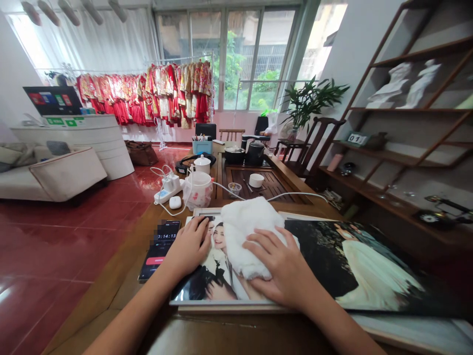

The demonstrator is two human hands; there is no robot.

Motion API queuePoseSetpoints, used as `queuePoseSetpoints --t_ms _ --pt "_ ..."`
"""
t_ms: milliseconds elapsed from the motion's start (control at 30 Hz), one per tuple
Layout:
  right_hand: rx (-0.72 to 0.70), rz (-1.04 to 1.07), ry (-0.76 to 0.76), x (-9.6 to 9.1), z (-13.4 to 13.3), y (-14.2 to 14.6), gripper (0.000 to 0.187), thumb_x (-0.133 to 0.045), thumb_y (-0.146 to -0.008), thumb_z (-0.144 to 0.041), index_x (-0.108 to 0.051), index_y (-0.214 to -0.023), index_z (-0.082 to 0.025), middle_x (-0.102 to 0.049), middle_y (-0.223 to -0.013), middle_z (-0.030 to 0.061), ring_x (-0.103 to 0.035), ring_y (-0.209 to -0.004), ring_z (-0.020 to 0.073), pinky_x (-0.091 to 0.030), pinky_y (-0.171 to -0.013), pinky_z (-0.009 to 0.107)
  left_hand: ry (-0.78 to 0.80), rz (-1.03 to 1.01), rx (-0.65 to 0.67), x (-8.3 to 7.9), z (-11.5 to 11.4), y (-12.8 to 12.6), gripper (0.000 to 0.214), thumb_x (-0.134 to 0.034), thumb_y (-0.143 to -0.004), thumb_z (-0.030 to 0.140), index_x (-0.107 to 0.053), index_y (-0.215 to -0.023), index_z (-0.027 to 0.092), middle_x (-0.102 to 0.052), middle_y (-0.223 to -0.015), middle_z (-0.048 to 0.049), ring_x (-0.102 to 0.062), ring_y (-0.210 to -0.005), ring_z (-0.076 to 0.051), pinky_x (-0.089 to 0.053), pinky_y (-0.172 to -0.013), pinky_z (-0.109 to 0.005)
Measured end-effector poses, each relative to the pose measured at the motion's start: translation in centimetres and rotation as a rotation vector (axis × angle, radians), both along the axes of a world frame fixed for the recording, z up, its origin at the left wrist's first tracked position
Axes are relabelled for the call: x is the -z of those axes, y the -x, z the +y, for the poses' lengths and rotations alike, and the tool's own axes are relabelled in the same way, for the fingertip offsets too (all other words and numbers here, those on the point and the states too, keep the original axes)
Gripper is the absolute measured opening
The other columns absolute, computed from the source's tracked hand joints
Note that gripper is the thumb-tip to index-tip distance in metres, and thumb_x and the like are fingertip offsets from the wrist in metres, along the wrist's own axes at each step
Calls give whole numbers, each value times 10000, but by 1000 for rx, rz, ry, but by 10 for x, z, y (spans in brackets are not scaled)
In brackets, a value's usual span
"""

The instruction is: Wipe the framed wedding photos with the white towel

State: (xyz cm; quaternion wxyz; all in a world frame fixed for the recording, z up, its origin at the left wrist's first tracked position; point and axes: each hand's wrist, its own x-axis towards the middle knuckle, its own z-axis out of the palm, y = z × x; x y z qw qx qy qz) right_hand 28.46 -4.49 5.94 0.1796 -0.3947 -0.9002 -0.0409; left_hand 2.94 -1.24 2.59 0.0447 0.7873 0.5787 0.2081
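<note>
While the left hand (190, 246) rests near the centre of the head view, just left of the middle, its fingers are loosely bent over the upper left part of a glossy, pale-edged rectangular photograph (201, 288) of people in dark and white clothes; its grip is relaxed and closes on nothing. The right hand (283, 266), right of centre, lies palm down on a thick, folded white cloth (244, 222), its grip spread across the fabric rather than clenched, with the thumb at the cloth's near edge. The cloth sits in the middle of the frame, on top of the photograph. To the right, a large dark photograph (310, 256) showing a long pale gown stretches towards the lower right of the frame.

Both lie on a brown wooden desk (121, 301). Just left of the left hand is a black smartphone (158, 251) with a running-time display and a pink button. Above it in the frame stand a white power strip (159, 197), a small rounded white case (175, 202) and a white lidded cup (202, 165). A small white round bowl (256, 180) rests on a dark slatted wooden tray (284, 193) above the cloth. Red and gold garments (148, 93) hang in the upper left.
</note>
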Motion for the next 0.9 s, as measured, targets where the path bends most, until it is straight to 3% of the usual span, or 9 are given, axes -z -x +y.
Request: queuePoseSetpoints --t_ms 300,500,600,900 --pt "-214 -4 28 -3 -8 2 519 -595 -737 -355 -532 -1247 -275 -601 -1262 55 -451 -1257 292 -78 -1106 532 9 16 30 -5 -2 0 399 -366 -982 313 -495 -1342 198 -453 -1440 -102 -405 -1342 -252 -364 -1088 -432" --pt "-14 -14 -23 1 1 0 459 -595 -754 -361 -575 -1199 -251 -621 -1239 77 -486 -1221 313 -145 -1076 550 11 -10 0 -1 0 0 437 -357 -992 361 -460 -1383 194 -449 -1454 -103 -425 -1328 -265 -354 -1092 -445" --pt "13 -18 -32 2 3 -1 443 -580 -779 -358 -572 -1209 -254 -625 -1232 73 -477 -1229 320 -143 -1072 563 13 -9 2 0 0 0 444 -354 -993 366 -457 -1387 190 -441 -1463 -104 -423 -1330 -269 -354 -1091 -450" --pt "-236 -58 -1 -2 -7 1 540 -588 -756 -384 -517 -1278 -269 -600 -1270 65 -439 -1266 307 -78 -1105 562 1 6 35 -3 0 1 401 -375 -971 288 -484 -1350 214 -458 -1434 -95 -416 -1333 -245 -373 -1078 -426"
